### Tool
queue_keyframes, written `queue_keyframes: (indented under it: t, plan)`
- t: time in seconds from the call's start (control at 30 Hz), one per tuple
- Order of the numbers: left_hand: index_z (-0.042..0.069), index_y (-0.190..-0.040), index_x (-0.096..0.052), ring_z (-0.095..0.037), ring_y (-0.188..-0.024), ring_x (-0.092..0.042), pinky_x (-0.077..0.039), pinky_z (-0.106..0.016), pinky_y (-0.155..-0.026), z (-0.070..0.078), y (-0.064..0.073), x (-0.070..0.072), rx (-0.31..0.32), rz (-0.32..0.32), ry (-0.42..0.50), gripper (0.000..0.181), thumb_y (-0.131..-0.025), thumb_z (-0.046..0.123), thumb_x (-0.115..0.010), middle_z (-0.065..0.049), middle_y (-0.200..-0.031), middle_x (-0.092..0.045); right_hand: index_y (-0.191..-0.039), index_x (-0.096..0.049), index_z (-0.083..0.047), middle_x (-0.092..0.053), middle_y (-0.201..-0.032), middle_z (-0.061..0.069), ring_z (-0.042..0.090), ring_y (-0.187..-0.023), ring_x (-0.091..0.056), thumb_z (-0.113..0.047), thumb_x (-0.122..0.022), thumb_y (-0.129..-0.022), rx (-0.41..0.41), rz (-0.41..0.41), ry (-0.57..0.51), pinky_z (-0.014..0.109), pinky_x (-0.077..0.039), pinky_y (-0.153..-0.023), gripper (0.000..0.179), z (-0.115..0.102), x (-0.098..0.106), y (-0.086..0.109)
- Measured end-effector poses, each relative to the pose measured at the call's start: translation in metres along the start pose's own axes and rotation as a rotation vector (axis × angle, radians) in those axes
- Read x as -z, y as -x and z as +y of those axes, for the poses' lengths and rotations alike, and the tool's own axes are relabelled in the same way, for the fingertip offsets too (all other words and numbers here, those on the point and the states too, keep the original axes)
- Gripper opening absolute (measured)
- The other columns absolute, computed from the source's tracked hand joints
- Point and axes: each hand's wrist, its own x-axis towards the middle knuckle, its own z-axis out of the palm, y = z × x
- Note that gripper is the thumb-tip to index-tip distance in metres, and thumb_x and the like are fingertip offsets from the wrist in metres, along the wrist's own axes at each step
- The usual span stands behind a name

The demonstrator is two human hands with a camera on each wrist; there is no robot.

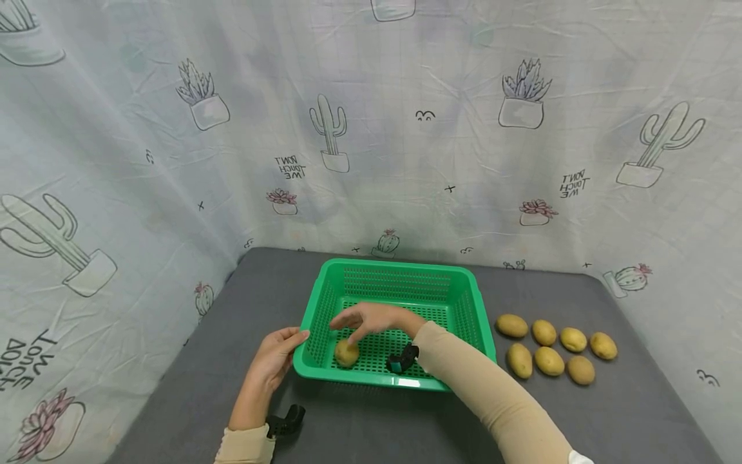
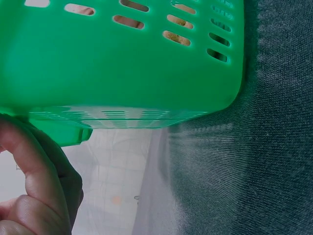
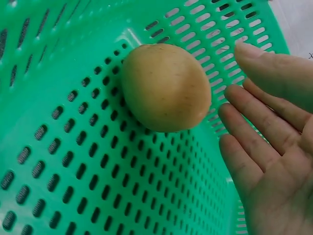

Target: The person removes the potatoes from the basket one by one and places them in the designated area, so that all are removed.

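A green plastic basket point(image 1: 400, 266) with slotted walls stands on the grey table. My left hand point(image 1: 272, 357) grips its left rim, thumb on top and fingers at the outer side; in the left wrist view the fingers point(image 2: 36, 181) curl by the rim. One yellow-brown potato point(image 1: 346, 354) lies on the basket floor near the front left corner. Over it, inside the basket, hovers my right hand point(image 1: 377, 317). In the right wrist view its fingers are spread and relaxed beside the potato point(image 3: 166, 88), with a gap between them and nothing held.
Several potatoes point(image 1: 549, 361) lie in two rough rows on the table point(image 1: 632, 412), right of the basket. A pale curtain point(image 1: 400, 142) printed with cacti hangs behind the table and along its sides. Each wrist carries a small black camera point(image 1: 286, 421).
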Motion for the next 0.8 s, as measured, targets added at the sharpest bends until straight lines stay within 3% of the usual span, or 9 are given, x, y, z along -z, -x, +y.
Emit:
queue_keyframes:
  t: [0.4, 0.8]
  plan:
    - [-0.011, -0.118, -0.051, -0.007, -0.065, -0.062, -0.052, -0.023, -0.061, -0.001, 0.000, -0.001, -0.015, 0.001, 0.002, 0.035, -0.096, 0.015, -0.057, 0.002, -0.078, -0.063, -0.141, -0.045, -0.010, -0.045, -0.144, 0.005, 0.017, -0.133, -0.043, -0.015, -0.067, -0.089, -0.032, -0.055, 0.056, 0.025, -0.037, -0.105, 0.056, 0.012, -0.004, -0.006]
    - [-0.011, -0.116, -0.051, -0.006, -0.064, -0.061, -0.052, -0.022, -0.061, -0.001, 0.000, -0.001, -0.019, -0.005, 0.011, 0.033, -0.095, 0.014, -0.058, 0.002, -0.078, -0.062, -0.141, -0.044, -0.011, -0.049, -0.139, 0.005, 0.009, -0.118, -0.052, -0.014, -0.069, -0.088, -0.072, -0.115, 0.084, 0.021, -0.046, -0.092, 0.059, 0.013, -0.009, -0.006]
